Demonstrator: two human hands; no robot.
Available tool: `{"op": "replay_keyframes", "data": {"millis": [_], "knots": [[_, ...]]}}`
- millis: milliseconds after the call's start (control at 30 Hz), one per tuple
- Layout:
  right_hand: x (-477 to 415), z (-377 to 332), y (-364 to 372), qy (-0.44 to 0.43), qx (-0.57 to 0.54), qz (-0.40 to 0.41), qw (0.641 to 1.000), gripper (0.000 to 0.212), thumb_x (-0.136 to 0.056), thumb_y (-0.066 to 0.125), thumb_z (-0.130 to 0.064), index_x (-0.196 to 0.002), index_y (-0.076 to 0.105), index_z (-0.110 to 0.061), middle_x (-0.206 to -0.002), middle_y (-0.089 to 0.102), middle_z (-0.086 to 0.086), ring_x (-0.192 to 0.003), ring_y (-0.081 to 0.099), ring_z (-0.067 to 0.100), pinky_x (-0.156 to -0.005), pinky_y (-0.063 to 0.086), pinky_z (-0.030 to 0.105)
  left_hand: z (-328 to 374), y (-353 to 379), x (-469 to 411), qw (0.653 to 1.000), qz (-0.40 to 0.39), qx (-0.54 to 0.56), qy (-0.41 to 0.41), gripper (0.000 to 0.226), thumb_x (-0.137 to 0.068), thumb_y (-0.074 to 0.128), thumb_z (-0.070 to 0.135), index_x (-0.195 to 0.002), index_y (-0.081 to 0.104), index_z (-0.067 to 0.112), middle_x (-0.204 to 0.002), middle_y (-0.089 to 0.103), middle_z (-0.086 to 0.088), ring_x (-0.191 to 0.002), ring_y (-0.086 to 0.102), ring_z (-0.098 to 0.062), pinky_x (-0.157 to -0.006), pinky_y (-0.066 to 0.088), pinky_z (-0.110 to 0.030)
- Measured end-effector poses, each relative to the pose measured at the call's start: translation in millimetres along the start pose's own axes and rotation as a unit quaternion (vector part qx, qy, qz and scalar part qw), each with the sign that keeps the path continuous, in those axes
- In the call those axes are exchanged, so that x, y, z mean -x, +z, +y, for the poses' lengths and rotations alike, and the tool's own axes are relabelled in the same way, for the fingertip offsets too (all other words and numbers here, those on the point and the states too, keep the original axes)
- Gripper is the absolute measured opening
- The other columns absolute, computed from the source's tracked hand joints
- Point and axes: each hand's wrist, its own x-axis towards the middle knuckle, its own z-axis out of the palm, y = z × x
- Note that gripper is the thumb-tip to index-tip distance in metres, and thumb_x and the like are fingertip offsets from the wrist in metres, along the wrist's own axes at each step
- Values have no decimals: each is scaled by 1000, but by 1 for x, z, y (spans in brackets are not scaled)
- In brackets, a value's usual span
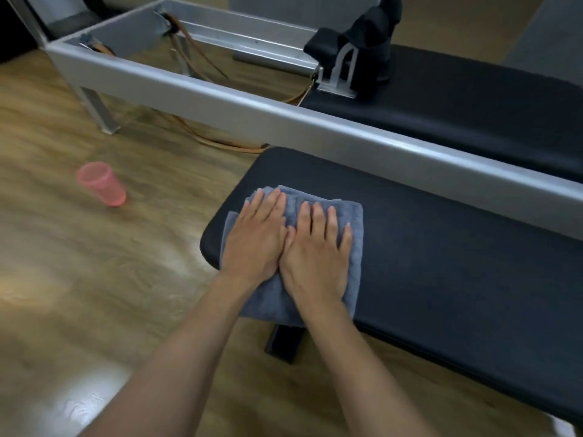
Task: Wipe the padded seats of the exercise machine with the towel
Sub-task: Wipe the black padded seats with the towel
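Observation:
A folded blue-grey towel (351, 216) lies on the left end of a long black padded seat (441, 263). My left hand (257, 239) and my right hand (317, 252) press flat on the towel side by side, fingers straight and thumbs touching. A second black padded seat (473, 102) lies beyond, inside the silver metal frame (220, 93) of the machine. The towel's near edge hangs slightly over the front of the seat.
A pink plastic cup (101, 183) stands on the wooden floor to the left. A black shoulder rest (362, 48) rises at the far seat's end. Tan cords (220, 141) trail under the frame. The seat's black leg (284, 342) stands below the towel.

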Motion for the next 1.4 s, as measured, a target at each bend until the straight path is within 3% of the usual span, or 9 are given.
{"op": "replay_keyframes", "data": {"millis": [133,233,300,467,567,633,800,1100,1400], "knots": [[-26,-32,7,-16,-28,-24,999,61,-99,8,-39,-155,11,-15,-163,13,7,-150,2,25,-119,-5,50,-36,-11,-13,999,12,41,-12,73,-97,4,40,-144,34,-6,-151,38,-21,-145,26,-34,-117,26,-49],[-65,-31,6,-29,-44,-33,998,57,-102,14,-38,-154,13,-15,-162,15,8,-150,2,25,-119,-3,52,-38,-17,-48,998,58,29,25,58,-98,20,21,-120,52,-23,-126,55,-38,-120,54,-50,-99,41,-65],[-98,-30,7,-44,-58,-38,997,55,-103,18,-38,-154,15,-15,-162,16,8,-150,3,26,-119,-2,53,-41,-14,-77,996,81,15,28,51,-93,28,12,-111,53,-28,-114,57,-45,-107,58,-58,-90,36,-73],[-159,-16,10,-59,-95,-58,992,52,-103,23,-33,-152,21,-16,-161,19,5,-149,5,25,-119,-3,51,-58,-7,-137,999,-27,14,-44,53,-99,27,19,-128,43,-22,-134,45,-41,-123,43,-55,-110,28,-60],[-160,-4,0,-81,-130,-75,985,50,-104,25,-32,-152,23,-17,-161,20,3,-149,5,23,-119,-4,49,-51,1,-141,998,-21,-20,-55,67,-95,10,25,-129,42,-23,-135,43,-42,-123,42,-58,-109,27,-62],[-146,15,-8,-88,-142,-83,982,51,-104,22,-33,-152,22,-17,-162,18,3,-149,4,22,-119,-5,47,-33,6,-132,996,1,-60,-59,60,-95,17,18,-129,40,-25,-132,45,-44,-123,43,-59,-110,25,-64],[-112,120,-30,-59,-115,-48,990,50,-105,22,-35,-152,24,-18,-160,22,2,-149,9,22,-119,1,47,70,32,-131,994,-12,-112,7,75,-97,-8,27,-135,36,-20,-140,39,-40,-132,31,-55,-112,20,-62],[-35,355,-100,31,-78,-10,996,50,-105,23,-36,-152,25,-21,-160,24,-1,-148,13,19,-119,5,44,328,77,-132,993,-27,-93,62,81,-93,-15,35,-144,32,-8,-151,35,-27,-141,27,-42,-116,18,-52],[54,532,-150,162,-36,55,985,47,-104,29,-34,-150,31,-24,-158,29,-5,-147,18,16,-119,12,41,551,83,-92,992,-27,-3,124,58,-102,22,32,-151,21,0,-158,23,-20,-146,17,-39,-120,10,-47]]}}
